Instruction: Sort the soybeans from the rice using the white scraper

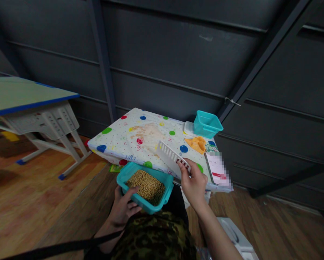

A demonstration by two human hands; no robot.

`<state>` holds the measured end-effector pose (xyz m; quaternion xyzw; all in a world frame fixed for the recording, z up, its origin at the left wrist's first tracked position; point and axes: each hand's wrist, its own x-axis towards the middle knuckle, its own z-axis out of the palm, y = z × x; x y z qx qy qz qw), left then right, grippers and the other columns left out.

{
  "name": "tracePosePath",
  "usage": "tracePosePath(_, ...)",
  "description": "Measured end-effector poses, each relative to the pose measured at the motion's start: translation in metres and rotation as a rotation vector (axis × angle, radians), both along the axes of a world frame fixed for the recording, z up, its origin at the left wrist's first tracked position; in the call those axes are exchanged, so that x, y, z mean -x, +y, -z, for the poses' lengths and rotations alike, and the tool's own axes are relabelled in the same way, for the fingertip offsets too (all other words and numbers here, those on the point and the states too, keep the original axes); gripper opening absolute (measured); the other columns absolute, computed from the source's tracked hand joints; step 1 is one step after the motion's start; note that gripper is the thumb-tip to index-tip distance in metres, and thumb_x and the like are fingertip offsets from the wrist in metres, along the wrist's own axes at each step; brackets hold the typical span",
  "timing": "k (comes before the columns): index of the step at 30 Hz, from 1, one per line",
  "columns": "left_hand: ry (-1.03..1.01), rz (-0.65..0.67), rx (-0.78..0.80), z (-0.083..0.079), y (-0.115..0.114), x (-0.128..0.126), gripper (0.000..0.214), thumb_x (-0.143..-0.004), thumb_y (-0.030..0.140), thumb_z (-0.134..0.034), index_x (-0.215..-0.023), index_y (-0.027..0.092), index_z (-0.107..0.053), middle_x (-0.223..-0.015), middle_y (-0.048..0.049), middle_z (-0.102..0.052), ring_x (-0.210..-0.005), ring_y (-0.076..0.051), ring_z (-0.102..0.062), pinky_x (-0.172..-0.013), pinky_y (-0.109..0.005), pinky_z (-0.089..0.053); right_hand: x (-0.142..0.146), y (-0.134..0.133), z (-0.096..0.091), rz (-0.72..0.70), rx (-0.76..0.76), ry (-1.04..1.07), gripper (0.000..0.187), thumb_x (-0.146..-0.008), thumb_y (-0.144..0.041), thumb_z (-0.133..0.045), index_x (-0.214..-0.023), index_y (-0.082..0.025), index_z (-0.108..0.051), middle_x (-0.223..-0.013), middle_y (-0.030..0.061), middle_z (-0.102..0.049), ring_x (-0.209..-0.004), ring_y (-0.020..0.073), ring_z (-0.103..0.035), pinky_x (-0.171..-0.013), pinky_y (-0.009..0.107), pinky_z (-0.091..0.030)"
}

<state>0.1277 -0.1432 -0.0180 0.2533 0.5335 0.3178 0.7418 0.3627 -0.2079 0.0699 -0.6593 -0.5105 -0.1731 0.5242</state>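
My left hand (pixel 124 207) grips the near left side of a teal plastic container (pixel 168 193), its thumb over the rim. Yellow soybeans (pixel 147 183) fill much of the container, with some darker green ones at the near right corner. The container is held in front of the table's near edge, above my lap. My right hand (pixel 194 180) is closed on one end of a white slotted plastic piece (pixel 168 155), held slanted over the table's front part. A powdery brown smear (pixel 148 133) marks the tablecloth beyond it.
The table has a dotted white cover (pixel 118 135). On its right are another teal container (pixel 208 124), a white lid (pixel 189 127), an orange cloth (pixel 196 144) and a phone (pixel 215 166). A desk (pixel 29 94) stands left; a dark panelled wall (pixel 162 50) rises behind.
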Motion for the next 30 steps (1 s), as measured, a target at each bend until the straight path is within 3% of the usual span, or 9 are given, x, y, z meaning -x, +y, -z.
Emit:
tracePosePath(9,-0.002,-0.024,0.022,-0.0013,0.0025,-0.0025,0.079,-0.086,0.038,-0.090,-0.146,0.037,-0.038,-0.117,-0.0086,-0.069,-0.072,-0.023,-0.078,-0.074,-0.044,-0.066,0.0000,0.0037,-0.0011,-0.014,0.034,0.023,0.025,-0.107,-0.044,-0.065,-0.108,-0.026,-0.082,-0.090,0.0066,-0.086,-0.065,0.0216,-0.075,-0.064,0.031,-0.062)
tracePosePath(22,0.028,-0.019,0.025,-0.0044,0.0002,-0.0036,0.070,-0.090,0.039,-0.085,-0.141,0.038,-0.037,-0.109,-0.0037,-0.066,-0.072,-0.022,-0.076,-0.075,-0.043,-0.067,0.0044,0.0020,-0.0083,-0.063,0.048,0.083,0.024,-0.104,-0.044,-0.068,-0.105,-0.026,-0.083,-0.083,0.0052,-0.083,-0.064,0.0212,-0.072,-0.061,0.030,-0.060)
tracePosePath(30,0.012,-0.011,0.007,-0.0022,0.0010,-0.0020,0.081,-0.086,0.042,-0.090,-0.147,0.037,-0.036,-0.108,-0.0047,-0.065,-0.071,-0.021,-0.074,-0.076,-0.042,-0.066,0.0064,0.0011,-0.0078,-0.086,0.060,0.077,0.024,-0.106,-0.044,-0.068,-0.105,-0.025,-0.083,-0.079,0.0041,-0.081,-0.059,0.0198,-0.070,-0.060,0.029,-0.059)
